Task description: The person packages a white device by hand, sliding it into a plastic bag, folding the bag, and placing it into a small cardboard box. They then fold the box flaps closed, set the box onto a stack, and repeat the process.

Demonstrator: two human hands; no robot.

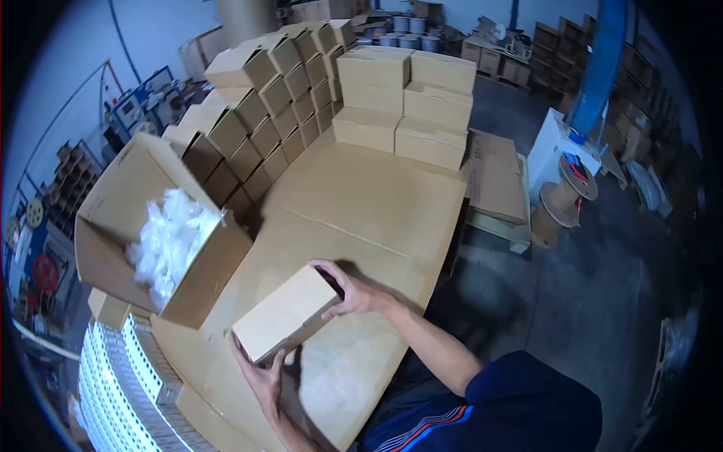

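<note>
A long closed cardboard box [285,310] lies at a slant between my two hands, over the cardboard-covered table [339,203]. At its near left end my left hand [263,380] grips it, thumb on the near side and fingers around the end. My right hand [352,292] holds the far right end, with fingers over the back corner and the thumb on the near side. Just below the box, a translucent plastic bag [339,377] lies flat on the table. Whether the box touches the table is hard to make out.
Left stands a large open carton [203,282] with clear plastic bags [169,241]. Stacked small boxes [263,124] line the back left; more boxes [433,113] stand at the far end. White perforated metal strips [113,384] lie front left. A spool [557,203] stands beyond the right edge.
</note>
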